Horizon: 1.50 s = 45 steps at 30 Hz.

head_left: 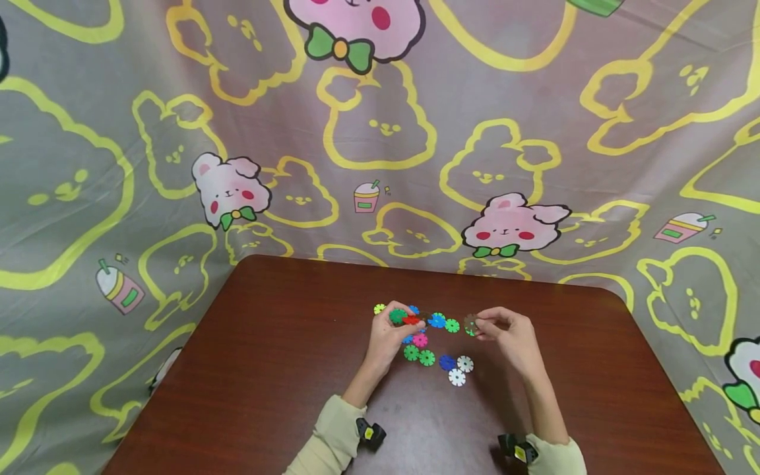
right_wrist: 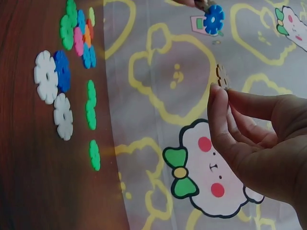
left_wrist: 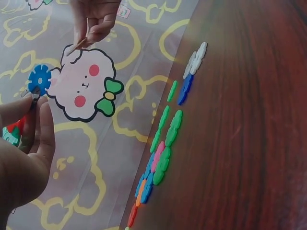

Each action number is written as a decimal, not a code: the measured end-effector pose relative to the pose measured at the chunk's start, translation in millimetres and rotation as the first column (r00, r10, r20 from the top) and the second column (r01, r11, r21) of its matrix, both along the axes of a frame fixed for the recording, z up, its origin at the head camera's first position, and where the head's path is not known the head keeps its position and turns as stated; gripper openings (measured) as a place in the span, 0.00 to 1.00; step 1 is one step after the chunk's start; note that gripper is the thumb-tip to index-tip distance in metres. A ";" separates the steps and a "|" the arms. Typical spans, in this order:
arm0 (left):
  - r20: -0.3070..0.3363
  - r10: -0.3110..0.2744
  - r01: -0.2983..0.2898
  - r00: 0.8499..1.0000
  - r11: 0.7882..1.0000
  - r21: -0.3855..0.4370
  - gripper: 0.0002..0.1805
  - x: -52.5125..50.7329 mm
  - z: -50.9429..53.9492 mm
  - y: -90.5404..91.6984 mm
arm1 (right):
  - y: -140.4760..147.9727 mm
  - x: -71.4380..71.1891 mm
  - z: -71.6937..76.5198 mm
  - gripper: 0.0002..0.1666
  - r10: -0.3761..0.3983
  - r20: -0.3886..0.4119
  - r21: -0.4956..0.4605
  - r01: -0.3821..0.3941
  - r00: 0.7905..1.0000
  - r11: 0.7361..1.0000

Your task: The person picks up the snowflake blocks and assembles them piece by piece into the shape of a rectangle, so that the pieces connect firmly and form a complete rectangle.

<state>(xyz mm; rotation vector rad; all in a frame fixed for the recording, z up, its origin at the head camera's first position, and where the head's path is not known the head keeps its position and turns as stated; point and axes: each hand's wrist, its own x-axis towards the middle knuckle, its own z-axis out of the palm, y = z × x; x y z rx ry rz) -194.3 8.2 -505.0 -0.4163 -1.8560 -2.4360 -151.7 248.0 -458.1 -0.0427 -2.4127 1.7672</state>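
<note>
Pinching a brown disc [right_wrist: 222, 75] between thumb and fingers, the right hand [head_left: 513, 333] hovers above the tabletop [head_left: 285, 396], beyond the dark blue disc [head_left: 447, 363] and to its right. Beyond the dark blue disc and to its left, the left hand [head_left: 387, 336] has a narrow grip on what looks like a joined row: a green disc [head_left: 396, 317], a red disc [head_left: 411, 320], a dark piece [left_wrist: 34, 96] and a bright blue disc [left_wrist: 44, 76], whose free edge points toward the right hand.

The likeliest trouble is at the joints. Pressing brown against bright blue with their slots out of line could bend the row or pop a piece off, since the left hand's fingers grip it well short of that free end. The brown disc, pinched by its rim, could also twist or slip and drop among the loose discs. A dipping hand might scatter those: two white discs [head_left: 465, 363] at the right and near side of the dark blue one, a green pair [head_left: 427, 357] to its left, and a pink disc [head_left: 420, 340] beyond that pair.

No container shows; the only cups [head_left: 367, 197] are printed on the cloth [head_left: 415, 178] beyond the dark blue disc.
</note>
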 end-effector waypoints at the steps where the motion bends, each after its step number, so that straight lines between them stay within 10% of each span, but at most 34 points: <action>1: 0.000 -0.001 0.001 1.000 1.000 0.002 0.14 -0.1 0.0 0.3 | -1.2 0.3 1.0 0.09 0.001 0.003 -0.010 -0.001 1.000 1.000; 31: 0.024 -0.047 0.047 0.999 0.999 -0.009 0.15 5.9 2.5 3.3 | -26.3 4.4 7.2 0.13 0.021 0.000 -0.281 -0.020 1.000 0.959; 45: 0.039 -0.073 0.067 0.997 0.987 0.145 0.18 8.4 5.5 7.0 | -40.1 5.2 2.0 0.14 -0.038 -0.066 -0.336 0.014 0.997 0.942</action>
